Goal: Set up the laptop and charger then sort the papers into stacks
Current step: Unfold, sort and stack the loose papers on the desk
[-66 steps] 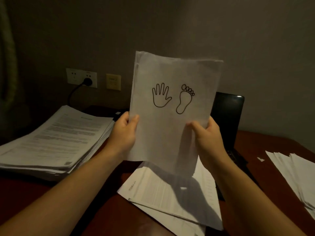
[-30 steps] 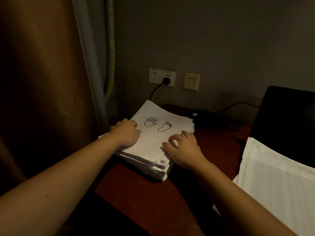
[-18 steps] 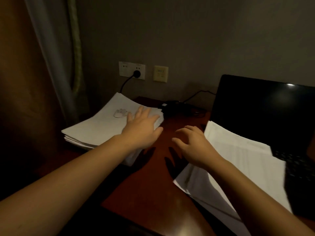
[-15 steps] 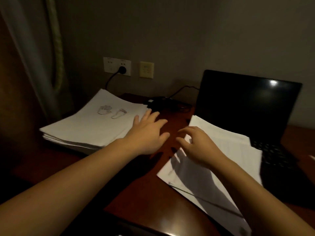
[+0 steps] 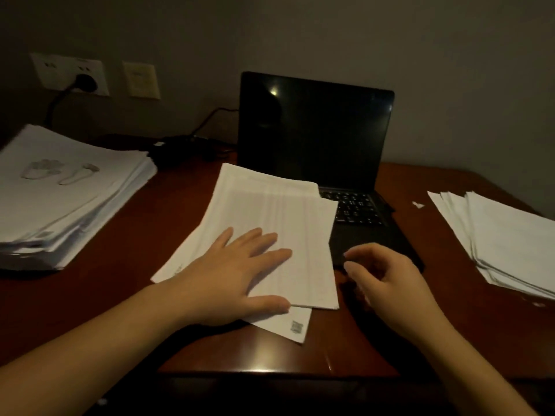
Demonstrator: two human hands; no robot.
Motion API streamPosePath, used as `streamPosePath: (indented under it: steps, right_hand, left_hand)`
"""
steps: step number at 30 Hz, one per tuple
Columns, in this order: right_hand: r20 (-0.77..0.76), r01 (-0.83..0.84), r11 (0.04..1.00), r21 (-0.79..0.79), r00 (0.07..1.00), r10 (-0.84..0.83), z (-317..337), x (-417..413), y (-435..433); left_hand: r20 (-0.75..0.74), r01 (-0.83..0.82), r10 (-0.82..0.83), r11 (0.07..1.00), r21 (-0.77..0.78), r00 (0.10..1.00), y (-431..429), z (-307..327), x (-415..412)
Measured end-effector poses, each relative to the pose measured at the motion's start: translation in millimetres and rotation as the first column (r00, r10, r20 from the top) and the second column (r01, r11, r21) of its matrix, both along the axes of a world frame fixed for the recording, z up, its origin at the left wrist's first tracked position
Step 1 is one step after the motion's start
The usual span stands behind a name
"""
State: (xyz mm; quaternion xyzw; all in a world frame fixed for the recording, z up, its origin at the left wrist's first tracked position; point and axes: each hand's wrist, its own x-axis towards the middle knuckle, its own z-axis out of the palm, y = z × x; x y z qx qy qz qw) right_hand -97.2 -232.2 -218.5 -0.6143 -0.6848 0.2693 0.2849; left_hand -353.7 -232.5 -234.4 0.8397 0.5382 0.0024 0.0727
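The left hand (image 5: 237, 271) lies flat, fingers spread, on the papers (image 5: 270, 211) at mid-frame. These papers rest on the desk (image 5: 120, 265) and overlap the left part of the laptop's (image 5: 315, 130) keyboard. The right hand (image 5: 387, 274) sits just right of them, over the laptop's front edge, with its fingers loosely curled and holding nothing. The laptop stands open at upper centre with a dark screen. At left is a thick stack (image 5: 69, 193) topped by a sheet with hand and foot outlines. At right lies a thinner, fanned stack (image 5: 495, 235), with a small scrap (image 5: 417, 204) near it. The charger (image 5: 174, 148) sits behind the thick stack, its plug in the socket (image 5: 87, 81) at upper left.
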Motion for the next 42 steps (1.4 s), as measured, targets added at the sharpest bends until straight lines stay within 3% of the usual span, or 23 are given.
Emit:
streamPosePath:
  steps: [3, 7, 10, 16, 23, 28, 33, 37, 42]
  right_hand:
    - [-0.095, 0.015, 0.997, -0.071, 0.995, -0.022, -3.7, 5.4, -5.8]
    - [-0.313, -0.136, 0.966, -0.221, 0.948, 0.062, 2.7, -4.2, -8.9]
    - [-0.383, -0.181, 0.953, -0.241, 0.92, 0.078, 4.2, -10.7, -4.8]
    - [-0.421, -0.136, 0.979, -0.15, 0.905, 0.062, -1.0, -23.4, -1.6]
    - [-0.419, -0.099, 0.989, -0.114, 0.907, 0.043, -5.9, -28.2, -2.3]
    - [-0.441, -0.135, 0.981, -0.141, 0.895, 0.06, -4.2, -20.9, -4.9]
    - [-0.519, -0.151, 0.973, -0.175, 0.854, 0.039, -2.8, -19.6, -2.7]
    - [-0.468, -0.143, 0.974, -0.178, 0.883, 0.044, -4.5, -21.4, 0.0]
    - [-0.403, -0.098, 0.982, -0.16, 0.915, 0.026, -8.3, -25.8, 2.0]
  left_hand:
    - [0.003, -0.04, 0.04, 0.999, 0.008, 0.999, -3.9, 1.5, 1.2]
    - [0.062, -0.057, 0.056, 0.998, 0.014, 0.997, -5.2, 1.3, 1.9]
    - [0.108, -0.037, 0.032, 0.999, 0.039, 0.994, -5.7, -1.7, 0.2]
    - [0.377, 0.052, -0.062, 0.998, 0.038, 0.924, -6.7, -2.3, -3.4]
    - [0.664, 0.042, -0.053, 0.999, 0.033, 0.746, -4.4, -6.5, -7.1]
    - [0.76, 0.003, 0.011, 1.0, -0.018, 0.65, -4.5, -4.6, -9.6]
    - [0.762, -0.09, 0.004, 0.993, 0.071, 0.648, -6.2, -7.6, -5.8]
    - [0.783, -0.131, -0.031, 0.981, 0.142, 0.621, -5.2, -6.6, -4.7]
    - [0.785, -0.092, -0.033, 0.989, 0.114, 0.618, -5.5, -5.0, -3.9]
